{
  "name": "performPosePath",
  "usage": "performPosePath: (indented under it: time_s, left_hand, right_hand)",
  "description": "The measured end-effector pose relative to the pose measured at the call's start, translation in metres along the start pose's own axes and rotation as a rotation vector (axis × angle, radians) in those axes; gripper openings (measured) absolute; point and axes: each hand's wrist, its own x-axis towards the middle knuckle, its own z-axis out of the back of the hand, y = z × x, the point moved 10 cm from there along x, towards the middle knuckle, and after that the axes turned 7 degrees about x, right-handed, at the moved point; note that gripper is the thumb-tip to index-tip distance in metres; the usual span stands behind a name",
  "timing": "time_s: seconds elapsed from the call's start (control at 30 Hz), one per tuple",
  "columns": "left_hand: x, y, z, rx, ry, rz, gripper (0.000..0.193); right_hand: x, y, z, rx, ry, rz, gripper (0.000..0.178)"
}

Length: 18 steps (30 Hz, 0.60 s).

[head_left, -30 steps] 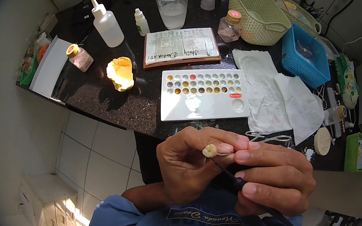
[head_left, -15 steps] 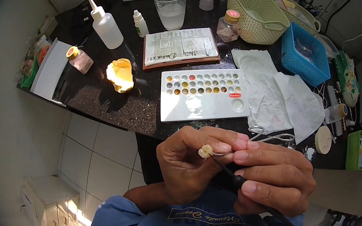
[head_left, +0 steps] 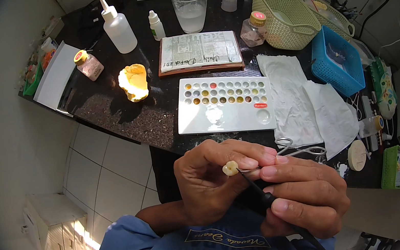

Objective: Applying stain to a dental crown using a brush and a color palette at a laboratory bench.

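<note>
I can see two hands close together at the near edge of the tabletop [head_left: 99, 106]. The left hand [head_left: 205, 178] is curled up small, its fingers pinching a silver clamp [head_left: 315, 150] that has two loops like scissors. A little cream tooth [head_left: 230, 168] is at the clamp's front end, right by the left hand's fingers. The right hand [head_left: 310, 186] is wrapped around a thin black tool [head_left: 269, 200]. The tool's tip is at the tooth's side, but I can't tell if it touches. Past the hands is a white paint tray [head_left: 236, 122] with spots of color in round dips. White paper towels [head_left: 286, 96] lie beside it. A yellow lump [head_left: 133, 83] shines in the sun, and a clear cup [head_left: 192, 12] stands farther back.
</note>
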Motion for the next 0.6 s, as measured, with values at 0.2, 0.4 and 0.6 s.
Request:
performPosePath:
  time_s: [0.2,0.4,0.6]
  left_hand:
    - [0.0,0.001,0.002,0.071,-0.071,0.083,0.019]
    - [-0.003,0.0,0.005,0.083,-0.08,0.074,0.018]
    - [-0.002,-0.003,0.007,0.166,-0.052,0.048,0.017]
  right_hand:
    - [-0.003,-0.002,0.0,0.005,-0.023,0.01,0.027]
    - [-0.002,0.002,-0.004,0.008,-0.036,0.036,0.027]
    - [-0.03,0.005,0.015,0.026,-0.245,0.033,0.027]
